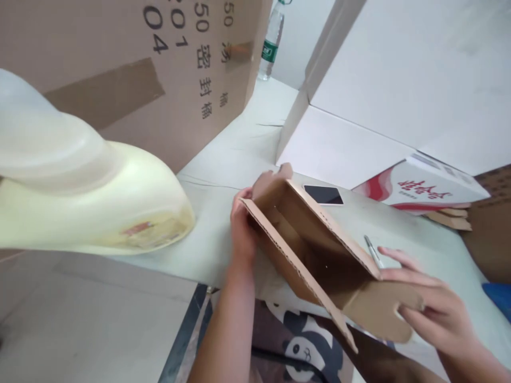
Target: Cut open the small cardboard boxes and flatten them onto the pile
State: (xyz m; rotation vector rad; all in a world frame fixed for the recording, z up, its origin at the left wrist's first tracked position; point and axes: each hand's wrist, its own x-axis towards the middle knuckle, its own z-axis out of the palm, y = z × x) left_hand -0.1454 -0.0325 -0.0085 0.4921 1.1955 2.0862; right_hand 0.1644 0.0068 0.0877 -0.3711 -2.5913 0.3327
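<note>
A small brown corrugated cardboard box (315, 250) lies partly folded at the near edge of a white table (239, 159), its open side up. My left hand (242, 226) grips the box's far left end, fingers curled over the flap. My right hand (433, 303) presses on the near right flap, thumb under it and fingers stretched over the top. A pen (373, 251) lies on the table just behind the box's right wall.
A black phone (323, 194) lies behind the box. A cream plastic jug (91, 207) fills the left. A large printed brown carton (159, 69) stands behind it, a white carton (379, 80) at right, a red-and-white box (419, 189), a water bottle (272, 40).
</note>
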